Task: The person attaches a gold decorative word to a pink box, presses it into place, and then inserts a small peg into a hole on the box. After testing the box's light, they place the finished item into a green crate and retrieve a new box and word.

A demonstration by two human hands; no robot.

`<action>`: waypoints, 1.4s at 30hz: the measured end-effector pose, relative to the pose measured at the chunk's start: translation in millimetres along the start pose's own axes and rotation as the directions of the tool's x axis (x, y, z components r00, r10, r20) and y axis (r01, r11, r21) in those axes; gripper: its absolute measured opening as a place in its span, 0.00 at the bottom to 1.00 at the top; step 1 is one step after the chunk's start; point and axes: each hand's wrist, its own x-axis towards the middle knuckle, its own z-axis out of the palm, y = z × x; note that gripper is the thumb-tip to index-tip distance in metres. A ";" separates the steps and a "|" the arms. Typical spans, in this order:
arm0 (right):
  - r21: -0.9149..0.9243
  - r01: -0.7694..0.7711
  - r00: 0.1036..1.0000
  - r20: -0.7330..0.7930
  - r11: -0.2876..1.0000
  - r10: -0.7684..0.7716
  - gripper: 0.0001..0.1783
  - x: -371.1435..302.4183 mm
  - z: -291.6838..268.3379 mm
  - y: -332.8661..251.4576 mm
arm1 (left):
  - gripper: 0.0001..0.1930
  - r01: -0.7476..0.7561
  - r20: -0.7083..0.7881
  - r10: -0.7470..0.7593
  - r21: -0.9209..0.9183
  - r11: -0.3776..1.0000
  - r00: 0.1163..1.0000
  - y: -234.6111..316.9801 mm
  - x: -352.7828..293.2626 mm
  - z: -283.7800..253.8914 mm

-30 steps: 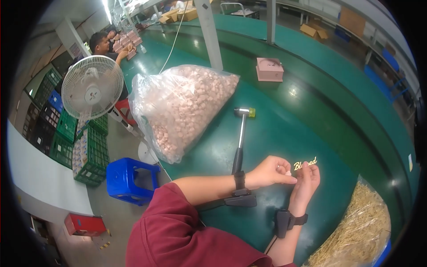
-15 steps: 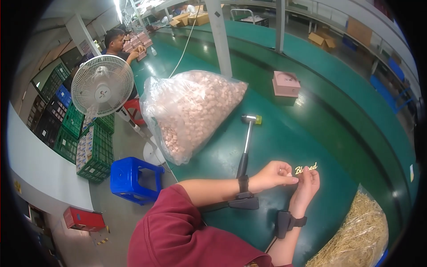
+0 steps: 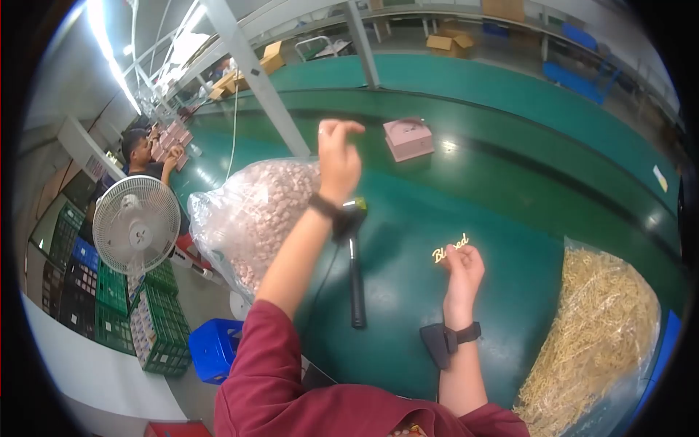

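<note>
My right hand [image 3: 464, 273] pinches a thin gold lettering piece [image 3: 439, 256], a script word cut-out, above the green table. The fingers cover part of its letters. My left hand [image 3: 339, 156] is raised and stretched away from me, between the bag of pink pieces and the pink box. Its fingers are curled together; whatever they hold, if anything, is too small to make out. Below that wrist lies a hammer [image 3: 355, 280] with a black handle and a yellow-green face, its head partly hidden by the wrist band. The pink box [image 3: 408, 139] sits on the dark green belt.
A clear bag [image 3: 251, 215] of small pink pieces lies at the left. Another bag [image 3: 593, 335] of thin gold pieces lies at the right. Beyond the left table edge are a fan [image 3: 138, 226], a blue stool [image 3: 211, 349], stacked crates [image 3: 156, 328] and a co-worker [image 3: 142, 156]. A post [image 3: 262, 84] rises behind.
My left hand has left the right hand and swung forward and left, rising over the hammer head. My right hand still pinches the gold lettering piece. The view has turned to the right.
</note>
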 end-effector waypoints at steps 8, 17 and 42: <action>0.127 -0.075 0.997 -0.003 0.989 0.077 0.05 5.3 -3.7 -1.4 | 0.50 0.317 0.515 -0.486 0.384 0.867 0.706 -142.3 -7.3 140.6; 0.096 -0.046 0.999 -0.003 0.994 0.046 0.07 4.1 -10.2 -0.2 | 0.50 0.453 0.633 -0.354 0.007 0.892 0.688 -92.6 -2.8 170.4; 0.091 0.158 0.985 -0.081 0.983 -0.151 0.11 -4.3 3.6 -18.4 | 0.41 0.145 0.366 -0.254 0.300 0.943 0.895 86.4 -69.8 -35.0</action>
